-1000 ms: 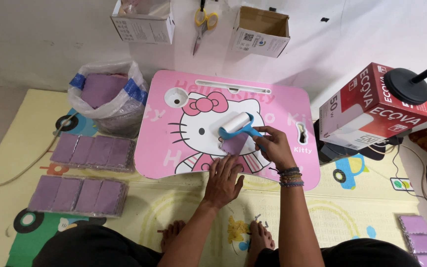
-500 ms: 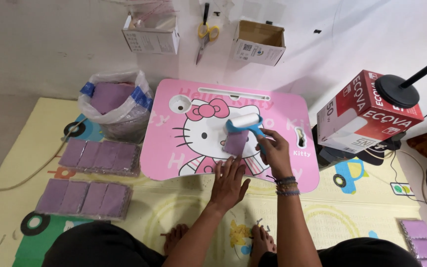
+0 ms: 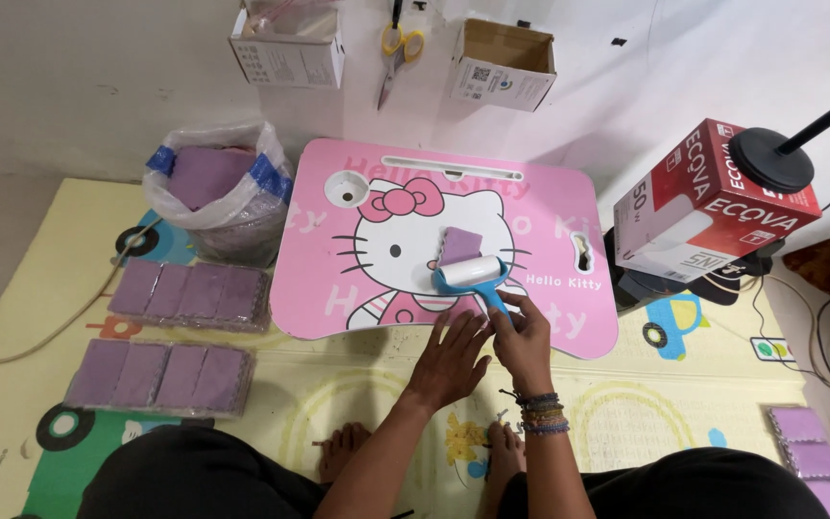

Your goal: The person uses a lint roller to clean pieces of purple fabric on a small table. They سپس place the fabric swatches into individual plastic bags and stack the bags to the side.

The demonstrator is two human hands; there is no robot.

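Gripping the blue roller [image 3: 473,274] by its handle, right hand [image 3: 523,341] fingers closed, roller resting against the purple piece [image 3: 461,242] on the pink worktop [image 3: 549,216]. Left hand [image 3: 451,358] flat, fingers spread, empty, steadying the worktop's near edge.

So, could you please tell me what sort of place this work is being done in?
Probably a room at home used for small craft or packing work: the person sits on a children's play mat at a low pink lap table, with packs of purple pieces and small cardboard boxes along the wall.
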